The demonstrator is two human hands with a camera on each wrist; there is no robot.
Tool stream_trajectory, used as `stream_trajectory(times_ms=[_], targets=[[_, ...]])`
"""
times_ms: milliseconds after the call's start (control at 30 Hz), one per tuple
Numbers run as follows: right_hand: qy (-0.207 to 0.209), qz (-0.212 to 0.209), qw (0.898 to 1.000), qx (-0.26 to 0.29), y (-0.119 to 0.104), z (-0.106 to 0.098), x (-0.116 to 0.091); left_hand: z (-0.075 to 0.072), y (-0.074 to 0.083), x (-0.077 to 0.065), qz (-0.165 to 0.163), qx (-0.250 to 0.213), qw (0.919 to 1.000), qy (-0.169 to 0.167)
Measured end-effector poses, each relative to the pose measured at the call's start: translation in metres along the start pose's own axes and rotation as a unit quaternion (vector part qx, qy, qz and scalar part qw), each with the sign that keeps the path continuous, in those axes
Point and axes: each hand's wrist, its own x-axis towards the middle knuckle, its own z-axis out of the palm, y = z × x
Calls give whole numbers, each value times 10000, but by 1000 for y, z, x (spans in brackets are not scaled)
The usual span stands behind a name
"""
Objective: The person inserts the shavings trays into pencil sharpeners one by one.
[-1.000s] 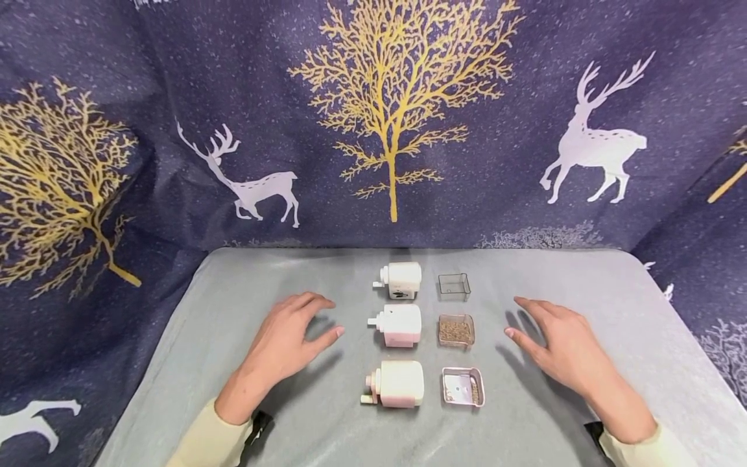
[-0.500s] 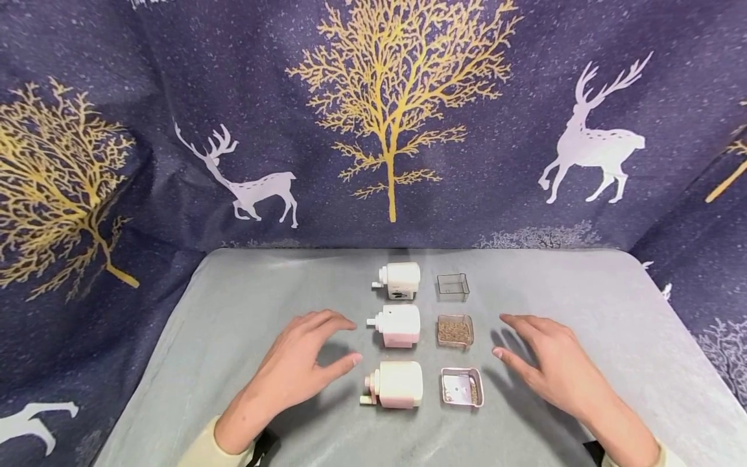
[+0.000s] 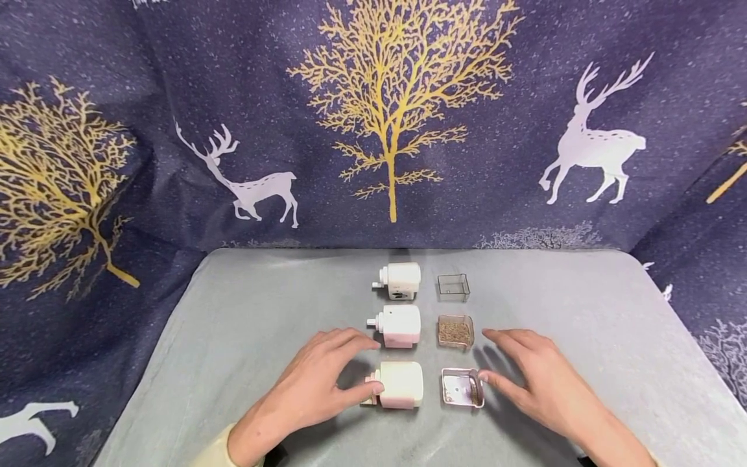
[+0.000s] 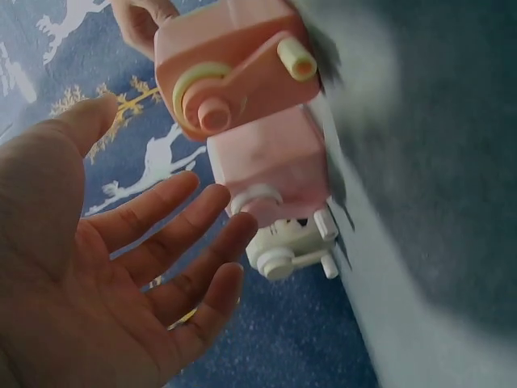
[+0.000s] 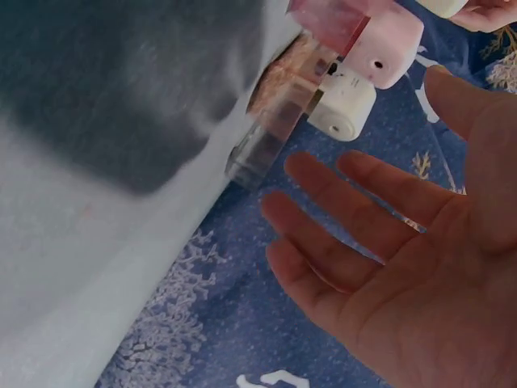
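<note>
Three small crank pencil sharpeners lie in a column on a grey cloth: a far white one (image 3: pixel 399 281), a middle white-and-pink one (image 3: pixel 397 325) and a near cream-and-pink one (image 3: pixel 399 384). To the right of each lies a small tray: clear (image 3: pixel 453 287), filled with brown shavings (image 3: pixel 455 331), and pinkish (image 3: pixel 462 387). My left hand (image 3: pixel 356 371) is spread open just left of the near sharpener (image 4: pixel 234 69), thumb at its crank. My right hand (image 3: pixel 500 360) is open beside the pinkish tray, thumb close to its right edge. Neither hand holds anything.
The grey cloth-covered table (image 3: pixel 245 311) is backed and flanked by a dark blue drape (image 3: pixel 175 97) with gold trees and white deer. Bare cloth lies to the left and right of the two columns.
Both hands have slid inward and toward me, from beside the middle row to the near sharpener and the near tray. The objects have not moved.
</note>
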Motion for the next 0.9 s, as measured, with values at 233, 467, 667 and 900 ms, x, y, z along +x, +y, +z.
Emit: stream_trajectory(times_ms=[233, 467, 667, 900], targets=[[-371, 100, 9992, 52, -12, 4, -3, 6, 7, 0, 29, 19, 9994, -352], [-730, 164, 9971, 139, -16, 12, -8, 14, 12, 1, 327, -56, 9990, -292], [-763, 70, 9969, 173, -18, 17, -9, 20, 13, 2, 440, -50, 9987, -261], [-952, 81, 9952, 191, -21, 19, -10, 22, 14, 3, 497, -20, 9987, -139]])
